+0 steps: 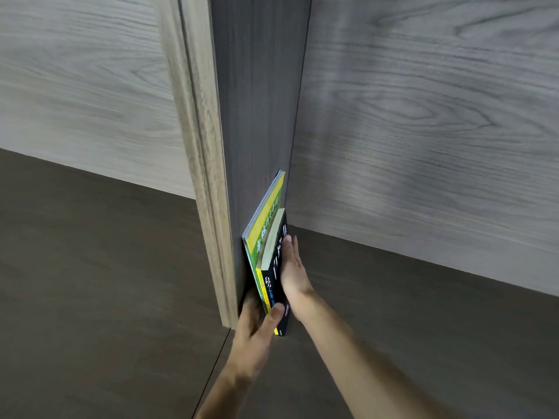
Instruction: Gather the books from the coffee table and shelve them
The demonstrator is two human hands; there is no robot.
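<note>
Two books are stood on end on a dark brown wooden shelf board (423,313), pressed into its back corner against a dark upright divider panel (257,116). The taller green and yellow paperback (266,219) leans on the divider; the shorter black paperback (279,285) is set against it. The right hand (292,267) is laid flat, fingers straight, on the black cover. The left hand (257,331) is held open at the spines, thumb touching the black spine, nothing gripped.
</note>
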